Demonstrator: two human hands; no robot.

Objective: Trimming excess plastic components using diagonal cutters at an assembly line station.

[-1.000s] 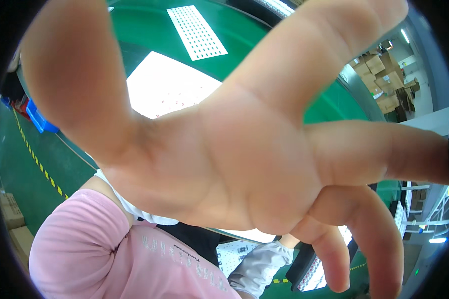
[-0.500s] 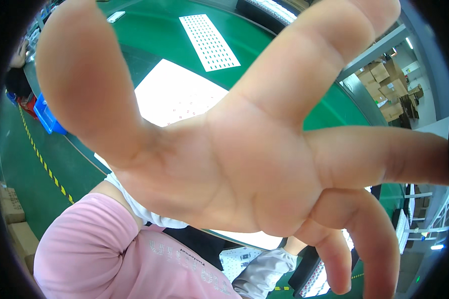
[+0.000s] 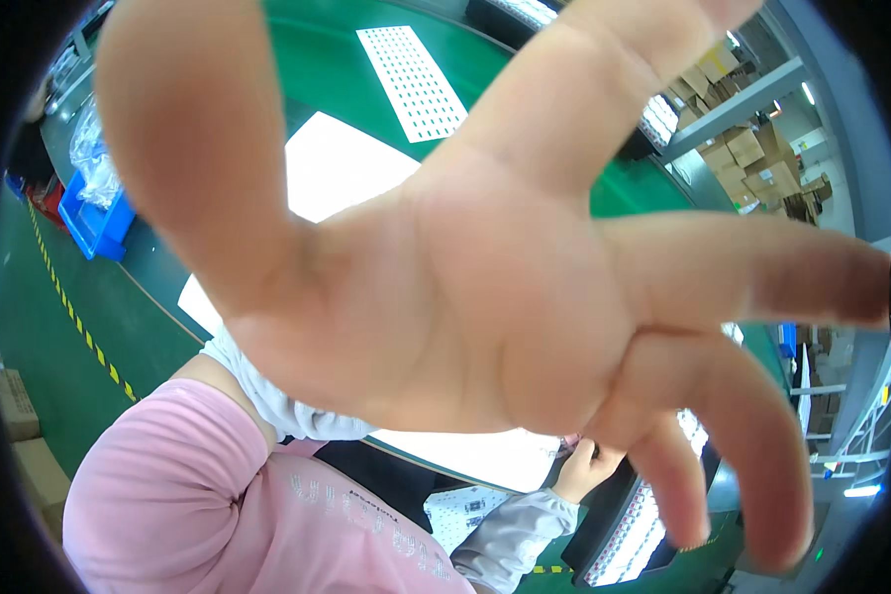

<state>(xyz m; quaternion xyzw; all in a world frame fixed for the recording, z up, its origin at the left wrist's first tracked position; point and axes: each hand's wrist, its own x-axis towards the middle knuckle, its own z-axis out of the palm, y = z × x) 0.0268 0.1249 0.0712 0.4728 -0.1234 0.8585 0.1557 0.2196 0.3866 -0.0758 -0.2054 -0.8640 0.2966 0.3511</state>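
the left hand (image 3: 465,317) fills most of the view, palm toward the camera, its thumb raised at upper left and its fingers spread apart, with nothing held in it; one fingertip reaches the dark rim at the right. the right hand (image 3: 584,470) is far smaller, below the left palm, coming out of a grey sleeve (image 3: 510,540); its fingers are bent and partly hidden, so i cannot tell whether they are closed on anything. the two hands look apart.

behind the left thumb and palm a white sheet (image 3: 339,168) shows in part on a green surface (image 3: 317,59), and just beyond it lies a white card (image 3: 412,84) with rows of small green marks. another white area (image 3: 475,457) shows beneath the left palm, its right end just beside the right hand. near that hand, on its right, is a black-edged tray (image 3: 629,540) with a bright top.

off to the left a blue bin (image 3: 99,233) has clear plastic (image 3: 91,163) in it. cardboard boxes (image 3: 738,153) are stacked at upper right
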